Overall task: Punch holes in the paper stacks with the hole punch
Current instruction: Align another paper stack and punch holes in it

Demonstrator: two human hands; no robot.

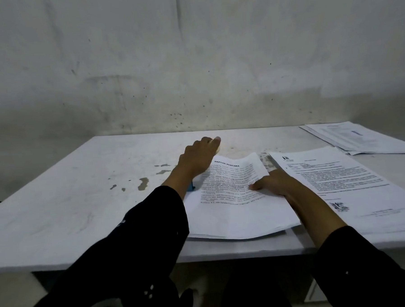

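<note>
Nearest, at 6 o'clock, a paper stack point(234, 205) headed "DAFTAR PUSTAKA" lies on the white table point(70, 207), its near edge close to the table's front edge and its far corner curling upward. The right hand point(272, 181) rests flat on the stack's 3 o'clock side, fingers spread, gripping nothing. At the stack's 9 o'clock edge the left hand point(198, 157) presses down over the hole punch point(191, 186), of which only a blue corner shows; whether the fingers curl round it I cannot tell. At 3 o'clock, just beside, lies a second stack point(353, 187); a third point(360, 137) lies at 1 o'clock by the wall point(192, 60). The scuffed tabletop toward 9 o'clock is open.
</note>
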